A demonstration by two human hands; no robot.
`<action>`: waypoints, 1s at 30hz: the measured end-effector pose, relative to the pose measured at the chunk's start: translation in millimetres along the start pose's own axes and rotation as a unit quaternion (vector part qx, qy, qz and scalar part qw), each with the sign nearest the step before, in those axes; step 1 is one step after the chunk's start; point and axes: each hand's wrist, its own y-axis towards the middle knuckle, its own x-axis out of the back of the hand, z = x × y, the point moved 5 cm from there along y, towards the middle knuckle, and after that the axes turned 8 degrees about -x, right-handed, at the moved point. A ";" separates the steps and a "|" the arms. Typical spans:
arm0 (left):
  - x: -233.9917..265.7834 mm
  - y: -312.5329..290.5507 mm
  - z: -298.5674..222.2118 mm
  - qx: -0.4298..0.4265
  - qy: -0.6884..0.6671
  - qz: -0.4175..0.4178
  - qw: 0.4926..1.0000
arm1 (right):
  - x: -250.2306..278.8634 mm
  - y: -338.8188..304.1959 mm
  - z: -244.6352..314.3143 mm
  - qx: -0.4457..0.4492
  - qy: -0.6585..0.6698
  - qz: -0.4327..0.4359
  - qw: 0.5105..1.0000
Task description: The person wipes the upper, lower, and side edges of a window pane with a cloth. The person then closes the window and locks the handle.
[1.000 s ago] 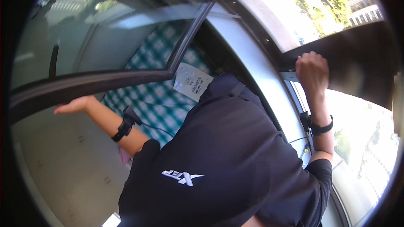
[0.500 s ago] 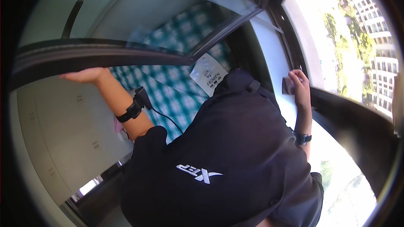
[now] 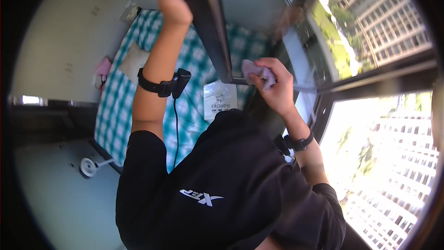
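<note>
My left hand is raised at the top of the view, its palm against the edge of the dark window sash frame. The finger that shows is stretched out; the others are cut off or hidden. My right hand is closed around a crumpled pale purple cloth, close by the sash's lower corner. Whether the cloth touches the frame I cannot tell. The glass of the sash lies to the right of its frame and reflects part of the room.
Below is a bed with a green-and-white checked sheet, bearing a white printed bag and a pale pillow. A black cable hangs from my left forearm band. An open window is at the right; a white round-headed object is at lower left.
The sash has swung from across the upper left toward the middle, with my left hand moving up and right along with it. My right hand has brought the cloth from the sill to the sash corner.
</note>
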 end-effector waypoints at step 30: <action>-3.4 -56.0 19.8 0.159 0.238 0.062 0.956 | -25.9 121.7 140.8 0.426 -0.202 -0.157 0.868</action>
